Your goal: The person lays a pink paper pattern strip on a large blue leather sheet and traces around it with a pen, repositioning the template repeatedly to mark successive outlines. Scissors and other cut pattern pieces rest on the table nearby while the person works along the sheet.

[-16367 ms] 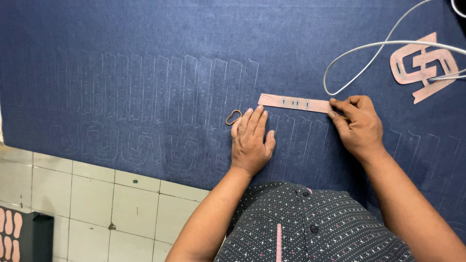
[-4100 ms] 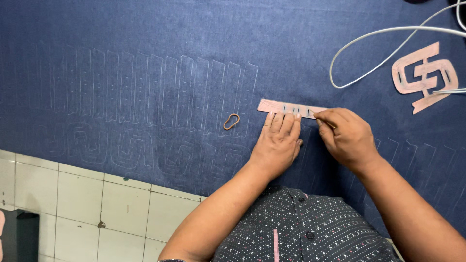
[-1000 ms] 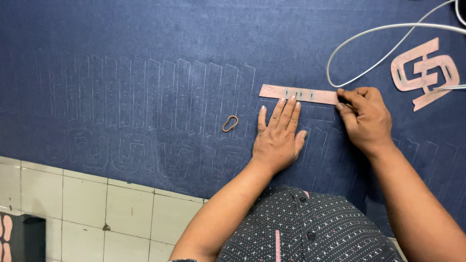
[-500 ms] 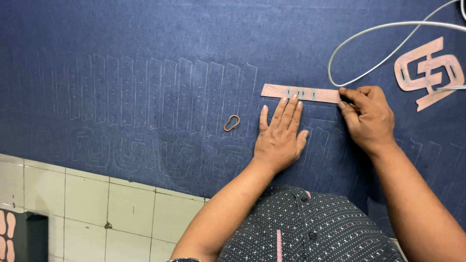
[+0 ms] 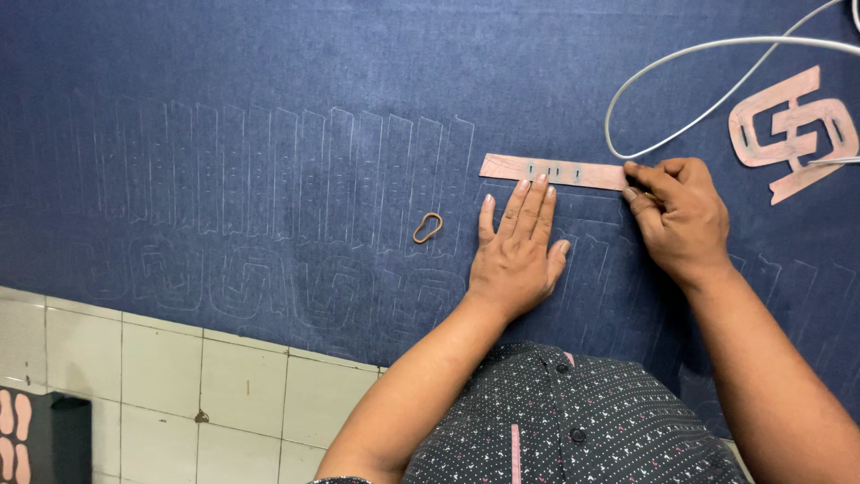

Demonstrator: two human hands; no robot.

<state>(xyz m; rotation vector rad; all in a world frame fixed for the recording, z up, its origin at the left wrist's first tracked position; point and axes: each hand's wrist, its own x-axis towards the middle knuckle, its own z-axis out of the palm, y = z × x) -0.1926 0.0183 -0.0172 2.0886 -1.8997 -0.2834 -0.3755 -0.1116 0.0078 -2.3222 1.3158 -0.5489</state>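
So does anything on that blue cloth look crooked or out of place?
Nothing much. The pink strip template lies flat under the left hand and right hand. Only a small rubber band sits loose on the blue cloth.

no packages, labels, signs, screens

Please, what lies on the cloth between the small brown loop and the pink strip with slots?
In the head view, only bare blue cloth with chalk outlines lies between the brown loop and the pink strip. The left hand rests just right of that stretch.
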